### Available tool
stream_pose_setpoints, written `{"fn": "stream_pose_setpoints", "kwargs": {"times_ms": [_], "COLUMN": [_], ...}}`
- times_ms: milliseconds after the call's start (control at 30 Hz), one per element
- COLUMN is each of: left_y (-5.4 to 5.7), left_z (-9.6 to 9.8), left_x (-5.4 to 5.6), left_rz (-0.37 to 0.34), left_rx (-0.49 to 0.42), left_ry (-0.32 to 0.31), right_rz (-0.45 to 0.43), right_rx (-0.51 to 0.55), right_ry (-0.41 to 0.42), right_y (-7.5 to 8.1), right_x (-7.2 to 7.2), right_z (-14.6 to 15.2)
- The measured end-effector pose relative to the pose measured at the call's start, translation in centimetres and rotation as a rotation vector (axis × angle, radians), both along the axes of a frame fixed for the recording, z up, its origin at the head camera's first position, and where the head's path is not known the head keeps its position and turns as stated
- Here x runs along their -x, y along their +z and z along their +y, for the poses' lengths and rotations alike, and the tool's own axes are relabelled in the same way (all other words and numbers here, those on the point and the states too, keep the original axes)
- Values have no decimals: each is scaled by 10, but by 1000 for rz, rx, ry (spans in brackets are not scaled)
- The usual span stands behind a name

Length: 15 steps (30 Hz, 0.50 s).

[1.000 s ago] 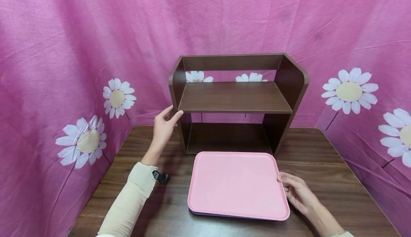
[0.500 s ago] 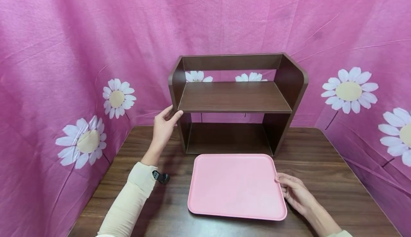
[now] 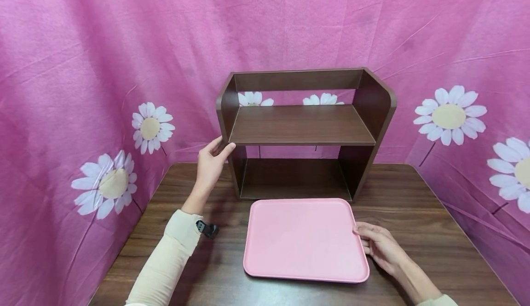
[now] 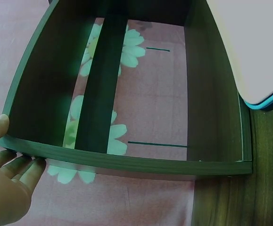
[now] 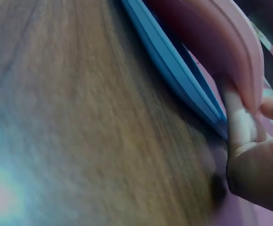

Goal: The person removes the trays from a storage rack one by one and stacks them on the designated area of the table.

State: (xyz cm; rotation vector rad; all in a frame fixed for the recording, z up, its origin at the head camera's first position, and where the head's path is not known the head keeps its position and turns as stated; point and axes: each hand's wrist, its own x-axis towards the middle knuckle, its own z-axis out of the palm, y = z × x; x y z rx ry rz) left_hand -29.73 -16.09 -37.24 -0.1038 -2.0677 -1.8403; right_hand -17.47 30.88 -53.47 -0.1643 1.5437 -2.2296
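A dark brown two-tier shelf [image 3: 302,126] stands on the table, both levels bare. My left hand [image 3: 210,165] holds its left side panel, thumb at the front edge and fingers on the outer side; the left wrist view shows this hand [image 4: 9,183] at the panel's edge. In front of the shelf is a pink rectangular tray [image 3: 306,241]. My right hand [image 3: 383,247] pinches its right edge, thumb on top and fingers underneath. The right wrist view shows a blue tray [image 5: 183,75] below the pink tray [image 5: 230,42], with a gap between them.
The wood-grain table [image 3: 414,209] carries the shelf and trays. A pink cloth [image 3: 290,20] with white daisies hangs behind and on both sides. On the left sleeve [image 3: 165,255] is a black strap [image 3: 208,229].
My right hand and the pink tray have shifted slightly left. The dark edge seen under the tray's front is now hidden in the head view. The left hand stays on the shelf.
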Motion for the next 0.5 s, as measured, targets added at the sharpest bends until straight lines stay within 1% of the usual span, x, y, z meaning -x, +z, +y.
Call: {"fn": "stream_pose_setpoints", "kwargs": {"times_ms": [100,200,267,333,367,433,500], "left_y": [1,1,1,1,0,0,0], "left_z": [0,0,0,0,0,1,1], "left_x": [0,-1,-1,-1,-1,-1,-1], "left_rz": [0,-1,-1,0,1,2,4], "left_rx": [6,10,11,9,8,9,8], "left_ry": [5,11,14,12,11,9,7], "right_rz": [-5,15,44,101,139,229,313], "right_rx": [-168,-363,-500,-646,-737,-928,-1091], "right_ry": [-57,-119,-160,-197,-223,-270,-311], "right_y": [3,8,13,18,21,27,31], "right_x": [0,-1,-2,-3,-4,-6,-8], "right_z": [-2,-7,-11,-15,-17,-21,-24]}}
